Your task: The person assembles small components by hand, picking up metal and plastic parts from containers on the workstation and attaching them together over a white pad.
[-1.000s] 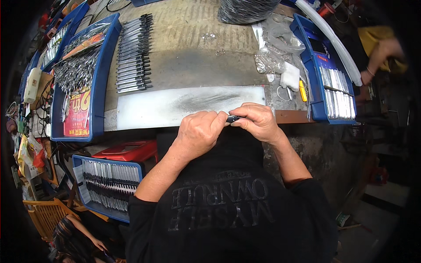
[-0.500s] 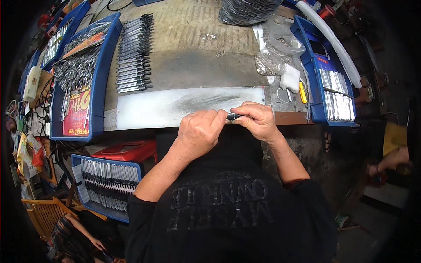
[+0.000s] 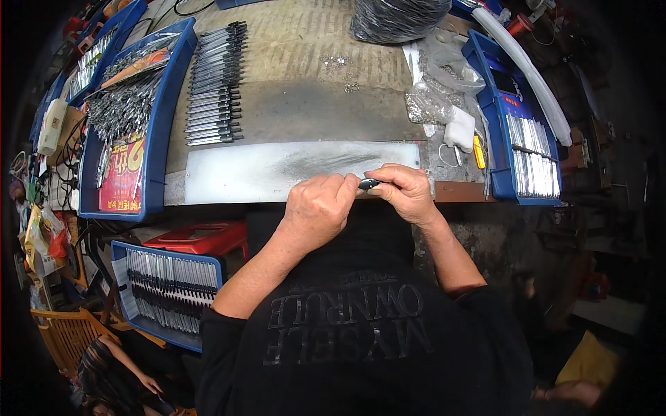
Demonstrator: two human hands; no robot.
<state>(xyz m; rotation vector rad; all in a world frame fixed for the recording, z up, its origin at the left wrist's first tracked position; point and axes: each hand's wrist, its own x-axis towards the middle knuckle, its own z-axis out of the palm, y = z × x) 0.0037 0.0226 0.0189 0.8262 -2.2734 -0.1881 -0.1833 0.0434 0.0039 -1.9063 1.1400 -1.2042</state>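
Note:
Both my hands meet at the table's front edge, over the near rim of a white board [image 3: 239,173] smudged with grey. Between them is a pen [image 3: 368,184]; only a short glossy black section shows, and the rest is hidden by my fingers. My left hand [image 3: 319,208] is closed in a fist around one side of it. The thumb and fingers of my right hand [image 3: 406,192] pinch the other side. Beyond the board on the left lies a long row of pens [image 3: 214,90] with dark ends.
A blue tray [image 3: 161,139] heaped with metallic pen parts stands left; another blue tray [image 3: 501,152] with silvery pieces stands right. Nearby are a yellow cutter [image 3: 479,152], a bag of small metal bits [image 3: 424,105] and a black bag [image 3: 399,19]. A red stool [image 3: 198,238] sits below. Other people appear at both lower corners.
My hands stay almost in place, still gripping the pen. The view has shifted slightly. On the right, another person's arm and a yellow thing have moved down toward the lower corner.

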